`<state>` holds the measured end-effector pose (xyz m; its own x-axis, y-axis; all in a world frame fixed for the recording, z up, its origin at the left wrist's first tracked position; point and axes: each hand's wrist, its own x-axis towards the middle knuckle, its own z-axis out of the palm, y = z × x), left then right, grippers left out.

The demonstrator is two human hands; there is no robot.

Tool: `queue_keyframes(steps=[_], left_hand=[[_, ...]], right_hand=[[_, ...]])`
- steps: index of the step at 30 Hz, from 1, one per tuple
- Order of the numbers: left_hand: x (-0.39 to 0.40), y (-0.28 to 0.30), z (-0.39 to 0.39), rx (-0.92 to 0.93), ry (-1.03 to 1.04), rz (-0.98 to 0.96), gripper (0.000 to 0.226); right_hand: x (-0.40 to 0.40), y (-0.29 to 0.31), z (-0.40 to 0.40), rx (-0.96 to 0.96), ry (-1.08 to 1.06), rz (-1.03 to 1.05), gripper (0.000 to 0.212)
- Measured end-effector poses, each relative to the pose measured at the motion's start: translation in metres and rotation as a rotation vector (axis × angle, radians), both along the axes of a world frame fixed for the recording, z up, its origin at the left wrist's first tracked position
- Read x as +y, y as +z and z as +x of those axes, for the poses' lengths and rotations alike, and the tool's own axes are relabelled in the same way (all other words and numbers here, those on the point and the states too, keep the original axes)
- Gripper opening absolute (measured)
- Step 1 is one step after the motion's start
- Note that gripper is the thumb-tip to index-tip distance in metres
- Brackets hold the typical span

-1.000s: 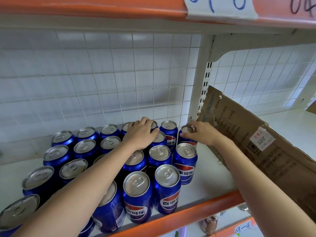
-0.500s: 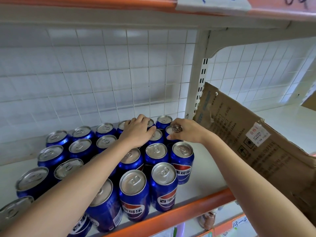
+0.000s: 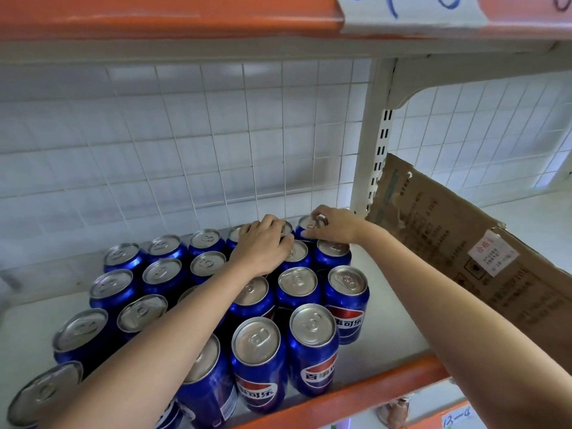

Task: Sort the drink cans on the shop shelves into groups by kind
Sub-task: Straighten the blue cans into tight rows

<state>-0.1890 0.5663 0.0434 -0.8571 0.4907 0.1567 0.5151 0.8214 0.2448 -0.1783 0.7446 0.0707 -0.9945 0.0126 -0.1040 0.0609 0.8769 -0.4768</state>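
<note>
My right grip (image 3: 332, 226) is pinched on the top rim of the back corner can (image 3: 309, 226), fingers curled over its lid, at the far right end of the rear row. My left grip (image 3: 263, 246) lies just beside it to the left, fingers bent down over the lid of the neighbouring rear can (image 3: 286, 228), palm covering the can in front of that; whether those fingers truly clamp the can or only rest on it I cannot tell. Nearer to me than both grips, the other blue cola cans (image 3: 297, 286) stand upright in tight rows on the white shelf (image 3: 380, 308), lids touching or nearly so, spreading left under my left forearm. Right of my right grip, past the white slotted upright (image 3: 370, 150), a torn cardboard sheet (image 3: 464, 249) leans tilted. An orange shelf edge (image 3: 356, 394) runs nearest me, below both wrists
</note>
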Motion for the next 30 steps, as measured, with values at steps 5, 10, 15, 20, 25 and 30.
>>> queue_keyframes(steps=[5, 10, 15, 20, 25, 30], left_hand=[[0.0, -0.002, -0.003, 0.002, -0.004, 0.004, 0.044], [0.002, -0.003, -0.004, 0.01, 0.006, -0.002, 0.043], [0.001, 0.0, 0.001, 0.009, 0.006, -0.01, 0.044], [0.0, 0.004, 0.005, -0.013, 0.013, 0.0, 0.046], [-0.005, 0.009, 0.01, -0.042, 0.017, 0.19, 0.04], [-0.014, 0.027, 0.031, -0.065, -0.096, 0.211, 0.032]], right_hand=[[0.01, 0.001, -0.008, -0.04, 0.095, -0.073, 0.061], [0.016, -0.002, -0.005, -0.063, 0.105, -0.135, 0.061], [0.008, -0.003, -0.008, 0.008, 0.075, -0.022, 0.065], [0.007, -0.003, -0.004, -0.048, 0.067, -0.003, 0.067], [0.007, 0.001, 0.02, 0.024, -0.014, 0.002, 0.074], [0.022, 0.005, 0.052, -0.081, 0.031, -0.008, 0.066]])
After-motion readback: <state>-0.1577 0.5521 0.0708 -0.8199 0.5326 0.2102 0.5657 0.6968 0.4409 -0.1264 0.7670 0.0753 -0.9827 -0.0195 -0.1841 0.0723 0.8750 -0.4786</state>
